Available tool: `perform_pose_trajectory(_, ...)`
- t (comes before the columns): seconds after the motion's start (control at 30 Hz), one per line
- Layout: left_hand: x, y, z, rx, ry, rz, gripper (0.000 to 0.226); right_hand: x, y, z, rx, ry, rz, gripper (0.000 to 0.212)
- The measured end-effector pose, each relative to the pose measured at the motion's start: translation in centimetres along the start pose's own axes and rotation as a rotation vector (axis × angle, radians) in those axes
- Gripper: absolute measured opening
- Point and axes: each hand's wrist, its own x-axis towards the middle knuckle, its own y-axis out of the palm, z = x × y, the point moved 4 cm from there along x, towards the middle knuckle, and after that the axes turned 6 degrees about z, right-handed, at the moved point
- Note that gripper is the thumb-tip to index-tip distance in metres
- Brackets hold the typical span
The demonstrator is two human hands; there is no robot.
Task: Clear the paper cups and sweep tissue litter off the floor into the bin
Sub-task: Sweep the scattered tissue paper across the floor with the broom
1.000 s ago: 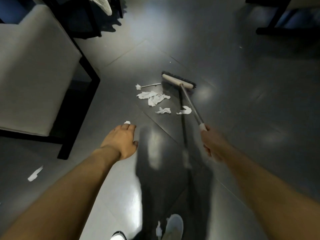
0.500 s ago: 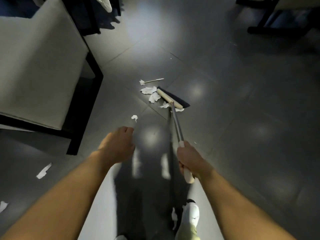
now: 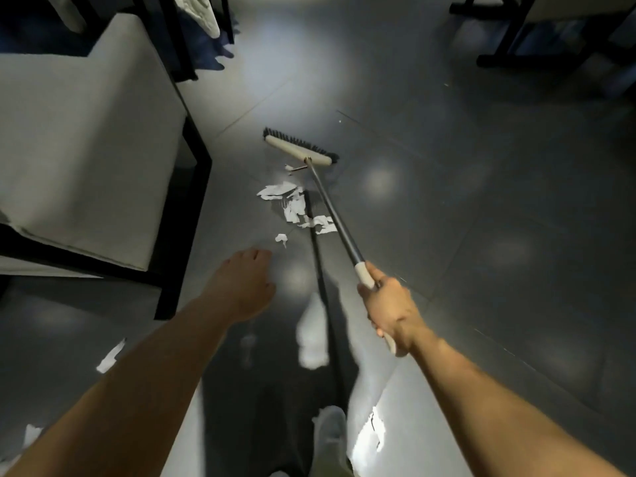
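My right hand grips the cream end of a broom handle. The broom head, cream with dark bristles, rests on the grey floor beyond a cluster of torn white tissue pieces. A small stick-like scrap lies just under the head, and one small tissue bit sits nearer me. My left hand hovers above the floor, fingers loosely curled, holding nothing. No paper cups or bin are in view.
A pale upholstered seat with a black frame stands at the left. More tissue scraps lie at the lower left and by my shoe. Dark chair legs stand at the far right.
The broom head has been pushed out away from me, past the tissue pile, after sitting among the scraps half a second ago. My right arm has stretched forward.
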Motion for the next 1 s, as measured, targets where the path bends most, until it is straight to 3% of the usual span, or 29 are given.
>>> perform_pose_trajectory(0.23,3.8,-0.2,4.1,-0.049,-0.088,0.022,0.053,11.4,-2.3,5.6,-0.072,-0.092,-0.058,0.045)
perform_pose_trajectory(0.37,5.8,0.2,6.4,-0.122,-0.134,0.044,0.054,16.7,-3.0,8.2,-0.071,-0.067,-0.068,0.037)
perform_pose_trajectory(0.5,6.7,0.7,7.8,-0.181,-0.163,0.049,0.063,20.0,-1.3,8.1,-0.007,0.038,0.040,0.029)
perform_pose_trajectory(0.63,6.2,1.3,8.3,-0.173,-0.169,0.064,0.064,19.6,0.0,6.7,-0.054,0.170,0.157,0.030)
perform_pose_trajectory(0.77,4.5,1.6,7.6,-0.175,-0.150,0.062,0.060,16.7,-1.1,5.9,-0.067,0.207,0.178,0.032)
perform_pose_trajectory(1.0,-1.4,4.5,6.4,-0.071,-0.092,0.048,0.065,7.0,1.0,0.1,-0.065,0.242,0.147,0.054)
